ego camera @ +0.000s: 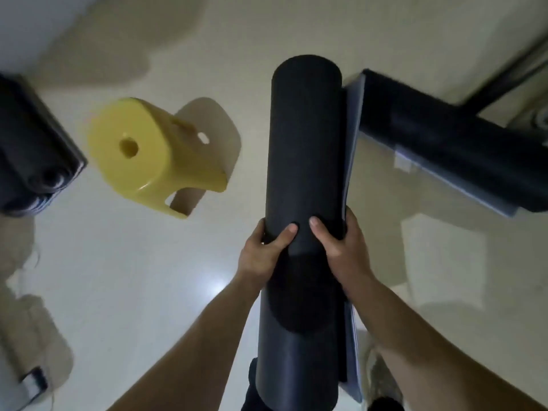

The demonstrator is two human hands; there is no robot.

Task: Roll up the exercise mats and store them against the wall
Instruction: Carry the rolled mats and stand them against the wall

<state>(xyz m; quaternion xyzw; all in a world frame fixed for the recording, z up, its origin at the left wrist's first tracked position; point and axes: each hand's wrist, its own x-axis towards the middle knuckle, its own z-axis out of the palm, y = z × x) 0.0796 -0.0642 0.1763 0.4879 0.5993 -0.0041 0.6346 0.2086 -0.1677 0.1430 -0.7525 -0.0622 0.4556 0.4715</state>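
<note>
Both hands are clamped on one dark rolled mat (305,137), which runs straight away from the person. The left hand (265,250) grips its left side and the right hand (341,247) grips its right side, at the same height. Both thumbs lie on the front of the roll, almost touching each other, and the other fingers go around behind it, where they are hidden.

Beyond the grip, the roll is a narrow, tight tube with a rounded far end. Below the grip, toward the person, it is wider, with an outer layer that wraps the inner part. Along the right side of the roll, just past the right hand, a loose grey edge (353,137) of the mat stands a little open.

To the right of the grip and beyond it, a second mat (444,143), also rolled, lies on the pale floor (148,292), and its end is touching or almost touching the held roll. To the left of the grip stands a yellow plastic stool (142,155), well apart from the hands. Further left is a dark object (29,149) that I cannot identify. Below the right forearm a shoe (381,378) is visible
</note>
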